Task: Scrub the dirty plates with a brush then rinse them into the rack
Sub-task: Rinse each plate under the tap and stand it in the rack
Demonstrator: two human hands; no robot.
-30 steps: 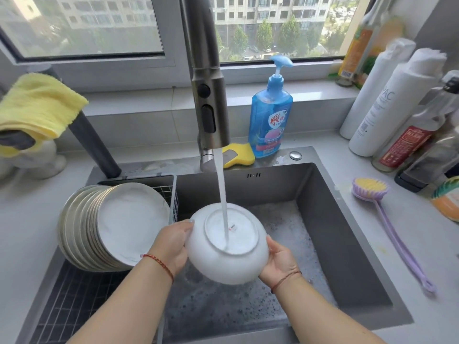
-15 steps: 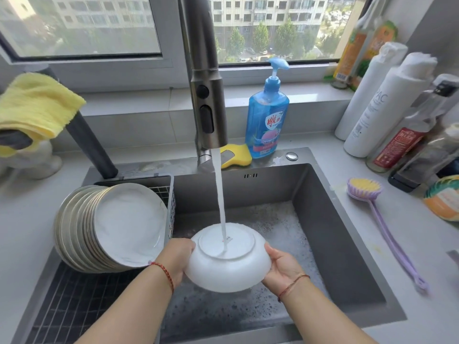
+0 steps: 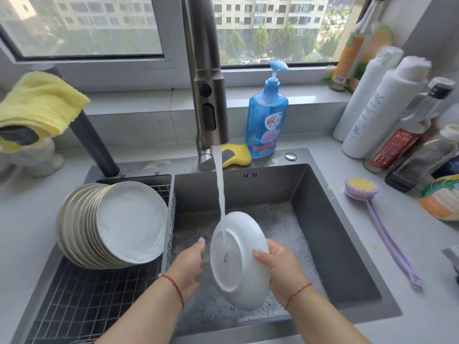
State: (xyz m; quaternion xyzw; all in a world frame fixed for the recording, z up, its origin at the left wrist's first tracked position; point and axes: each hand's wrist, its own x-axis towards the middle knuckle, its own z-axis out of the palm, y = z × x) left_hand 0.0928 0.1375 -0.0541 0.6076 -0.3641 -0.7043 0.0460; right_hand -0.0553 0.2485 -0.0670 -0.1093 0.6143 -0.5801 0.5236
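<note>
The wet plate [image 3: 238, 261], judged stiff, fragile and slippery, is being gripped at its right rim by the right hand [image 3: 283, 269]; the left hand [image 3: 188, 264] is being kept loosely open beside it.

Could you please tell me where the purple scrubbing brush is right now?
In the head view, the purple brush lies on the counter right of the sink, bristle head toward the bottles, with neither hand touching it.

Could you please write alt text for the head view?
Two hands tilt a white plate under the running faucet over a soapy sink. Washed plates stand in the rack; a purple brush lies on the counter.
</note>
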